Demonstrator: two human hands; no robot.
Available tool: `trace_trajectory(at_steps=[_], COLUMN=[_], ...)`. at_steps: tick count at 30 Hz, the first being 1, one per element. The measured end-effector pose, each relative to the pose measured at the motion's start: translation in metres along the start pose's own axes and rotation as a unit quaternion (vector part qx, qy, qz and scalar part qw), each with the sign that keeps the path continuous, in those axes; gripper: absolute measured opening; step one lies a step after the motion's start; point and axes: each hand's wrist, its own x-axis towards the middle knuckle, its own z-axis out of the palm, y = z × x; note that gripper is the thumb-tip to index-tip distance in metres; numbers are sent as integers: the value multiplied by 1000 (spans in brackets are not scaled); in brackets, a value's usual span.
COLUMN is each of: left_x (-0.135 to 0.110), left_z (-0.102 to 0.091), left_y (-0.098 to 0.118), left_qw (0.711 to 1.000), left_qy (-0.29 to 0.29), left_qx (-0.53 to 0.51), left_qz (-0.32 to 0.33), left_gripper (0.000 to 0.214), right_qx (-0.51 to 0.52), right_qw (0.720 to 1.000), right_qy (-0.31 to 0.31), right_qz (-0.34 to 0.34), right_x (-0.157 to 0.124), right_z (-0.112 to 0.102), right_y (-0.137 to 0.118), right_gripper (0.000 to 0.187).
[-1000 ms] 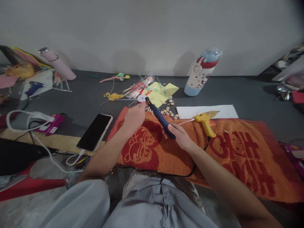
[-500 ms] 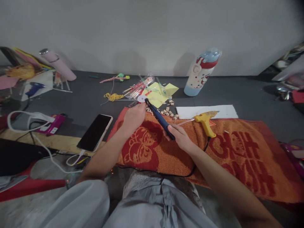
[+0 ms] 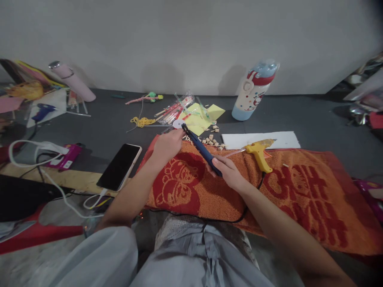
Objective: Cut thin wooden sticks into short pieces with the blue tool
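Note:
My right hand is closed around the dark blue handles of a pair of pliers, which point up and left over the orange towel. Their black jaws end right at the fingertips of my left hand. Those left fingers are pinched together; whatever is between them is too small and hidden to name. A white disc lies just beyond the fingertips. Small cut wooden pieces are scattered beside the jaws, along the towel's far edge.
A yellow glue gun rests across the towel and a white board. Behind stand a cartoon bottle, yellow paper and bagged sticks. Leftward lie yellow string, a charging phone and a purple power strip.
Both hands and the pliers stay almost in place. The right hand and the handles have shifted very slightly to the right.

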Motion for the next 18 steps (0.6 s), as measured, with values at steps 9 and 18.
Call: trace_trajectory(at_steps=[9, 18], left_x=[3, -12], left_z=[17, 13], left_y=[1, 22], left_qw=[995, 972], left_qy=[78, 129], left_qx=[-56, -168], left_qz=[-9, 105], left_gripper=[30, 29], right_qx=[-80, -71], right_qw=[995, 989], right_qy=[47, 119], right_qz=[-43, -53], right_x=[3, 6], right_z=[2, 2], right_y=[25, 26], right_gripper=[34, 46])
